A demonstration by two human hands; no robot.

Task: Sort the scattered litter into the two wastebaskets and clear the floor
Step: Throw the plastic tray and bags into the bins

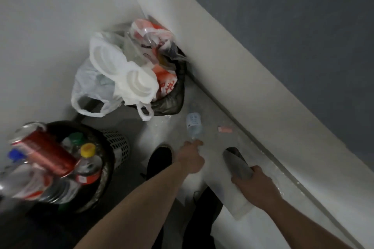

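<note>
A clear plastic bottle (194, 125) with a pale blue label lies on the grey floor, and my left hand (191, 157) pinches its neck end. My right hand (254, 184) is closed around a grey and white paper tube (237, 164) held above the floor. A black mesh wastebasket (115, 147) at the lower left is heaped with bottles and a red can (46, 153). The far wastebasket (174, 99) with a black liner overflows with white plastic bags and a white foam tray (125, 75). A small pink scrap (224, 129) lies near the wall.
A light wall base (253, 107) runs diagonally on the right, close to the bottle. White walls close the corner behind both baskets. My black shoe (159, 159) stands between the mesh basket and my left hand.
</note>
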